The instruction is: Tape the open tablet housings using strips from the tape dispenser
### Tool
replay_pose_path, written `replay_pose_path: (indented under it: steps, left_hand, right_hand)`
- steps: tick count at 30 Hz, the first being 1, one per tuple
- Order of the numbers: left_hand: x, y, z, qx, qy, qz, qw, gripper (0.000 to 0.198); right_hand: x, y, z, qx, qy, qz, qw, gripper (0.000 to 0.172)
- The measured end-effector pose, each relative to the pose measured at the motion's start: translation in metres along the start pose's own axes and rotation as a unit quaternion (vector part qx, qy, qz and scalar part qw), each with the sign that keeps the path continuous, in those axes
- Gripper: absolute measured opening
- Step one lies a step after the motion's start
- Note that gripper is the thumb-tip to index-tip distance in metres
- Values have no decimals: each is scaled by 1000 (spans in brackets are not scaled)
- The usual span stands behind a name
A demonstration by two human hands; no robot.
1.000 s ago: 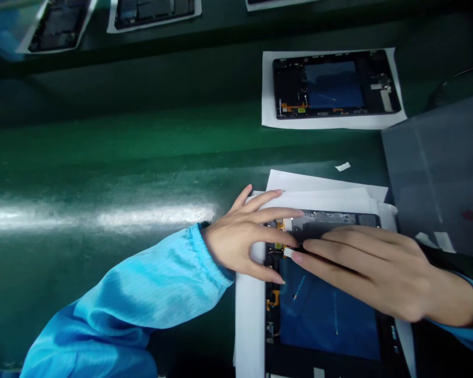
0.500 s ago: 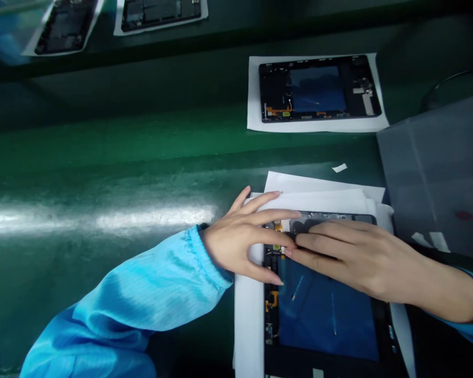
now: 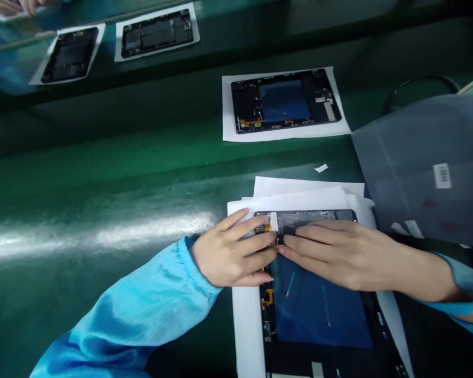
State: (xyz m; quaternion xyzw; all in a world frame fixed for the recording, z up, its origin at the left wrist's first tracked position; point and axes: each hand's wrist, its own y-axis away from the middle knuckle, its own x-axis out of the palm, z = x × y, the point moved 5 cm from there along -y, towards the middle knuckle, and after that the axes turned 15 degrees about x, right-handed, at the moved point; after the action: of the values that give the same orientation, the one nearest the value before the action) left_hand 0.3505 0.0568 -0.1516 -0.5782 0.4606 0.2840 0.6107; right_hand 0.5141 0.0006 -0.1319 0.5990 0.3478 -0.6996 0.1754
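An opened tablet [image 3: 319,310] lies in front of me, its inside facing up, with a large blue battery area and orange flex cables along its left edge. Stretched across its upper left edge, my left hand [image 3: 234,252] rests with fingers extended near a white tab [image 3: 274,221]. My right hand [image 3: 342,252] reaches in from the right, fingers pressed together and tips down by the battery's upper left corner. The two hands' fingertips almost meet there, beside a small white-ended wire. Whatever the right fingertips grip is hidden beneath them.
White sheets [image 3: 246,325] lie under the tablet on a green bench [image 3: 102,184]. Another opened tablet [image 3: 286,102] sits beyond, with two more [image 3: 157,34] on a ledge at the back left. A grey translucent bag [image 3: 410,157] stands at right. Another person's hands [image 3: 21,6] show at top left.
My left fingers have drawn closer together and slid a little, uncovering the white tab. My right fingertips stay at the same spot on the tablet. The view has shifted, showing more of the back.
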Motion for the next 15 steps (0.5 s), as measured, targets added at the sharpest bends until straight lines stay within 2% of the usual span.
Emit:
replay_pose_path:
  steps: [5,7,9,11,13,14,15]
  left_hand:
    - [3,4,-1,0,-3,26,1000,38]
    - [6,6,-1,-6,6,37,999,38]
    - [10,6,1,-20,27,60,998,39]
    - [14,6,3,-46,51,99,993,41]
    - [16,6,6,-71,64,131,987,46]
    - [16,5,8,-76,64,135,986,48]
    - [16,5,9,-76,62,132,986,50]
  right_hand:
    - [6,0,3,20,27,34,999,31]
    - [-2,1,4,56,37,19,998,34]
    - [-19,11,8,105,59,-21,993,35]
    - [-42,37,15,158,87,-81,980,33]
    - [-61,80,20,233,111,-152,954,31]
    - [-65,105,19,282,117,-176,936,37]
    - [-67,133,16,353,126,-208,903,49]
